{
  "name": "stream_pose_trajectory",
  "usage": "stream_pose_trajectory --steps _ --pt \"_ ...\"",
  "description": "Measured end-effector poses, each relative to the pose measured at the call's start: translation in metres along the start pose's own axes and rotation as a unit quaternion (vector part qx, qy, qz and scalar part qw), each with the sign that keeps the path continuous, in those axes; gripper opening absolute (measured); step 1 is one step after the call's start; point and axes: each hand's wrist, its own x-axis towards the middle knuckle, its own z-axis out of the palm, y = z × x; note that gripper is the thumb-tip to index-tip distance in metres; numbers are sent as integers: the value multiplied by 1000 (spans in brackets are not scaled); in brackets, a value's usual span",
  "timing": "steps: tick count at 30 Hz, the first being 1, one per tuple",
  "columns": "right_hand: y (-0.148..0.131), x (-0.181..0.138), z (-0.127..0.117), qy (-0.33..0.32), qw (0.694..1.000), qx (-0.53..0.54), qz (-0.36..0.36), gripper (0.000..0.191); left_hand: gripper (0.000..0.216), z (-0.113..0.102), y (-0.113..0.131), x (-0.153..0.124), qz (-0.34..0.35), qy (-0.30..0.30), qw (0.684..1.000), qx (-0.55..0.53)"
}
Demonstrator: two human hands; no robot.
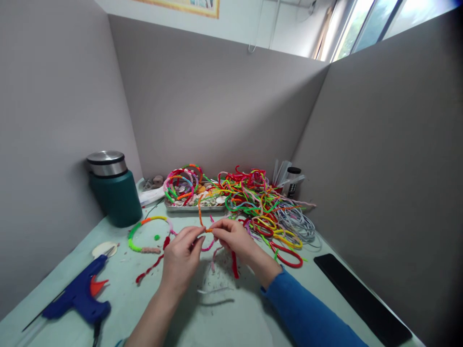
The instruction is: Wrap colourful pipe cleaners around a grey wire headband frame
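My left hand (182, 256) and my right hand (235, 239) meet over the middle of the table, both pinching an orange pipe cleaner (201, 218) that curls up between the fingertips. A pink pipe cleaner (210, 246) hangs below the pinch. A red pipe cleaner (234, 264) lies under my right hand. A multicoloured wrapped hoop (144, 234) lies left of my left hand, next to a second red pipe cleaner (152, 266).
A big tangle of coloured pipe cleaners (253, 197) and white cord (298, 224) fills the back right. A metal tray (193, 208) holds shells and wrapped hoops. A green flask (114, 190) stands back left, a blue glue gun (81, 296) front left, a black slab (361, 299) right.
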Motion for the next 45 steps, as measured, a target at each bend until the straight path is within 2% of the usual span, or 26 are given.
stream_pose_trajectory --steps 11,17,24,31,34,38,45 --pt "5 1 0 -4 994 -69 -87 8 23 0 1 1 0 -15 1000 10" --pt "6 1 -2 -5 985 -100 -138 10 21 0 0 1 7 7 1000 -18" --pt "3 -3 -3 5 975 -133 -176 12 19 -3 2 3 -44 -26 996 -75" --pt "-1 -7 -3 6 970 -146 -192 12 19 -4 1 4 -62 -46 989 -127" --pt "-1 -7 -4 -1 971 -150 -188 12 23 -4 1 4 -131 -79 975 -162" --pt "-4 -7 -5 -2 967 -161 -196 11 30 -4 4 5 -221 -119 941 -227" --pt "-4 -6 -6 -11 964 -167 -205 10 32 -6 11 8 -281 -176 892 -307"
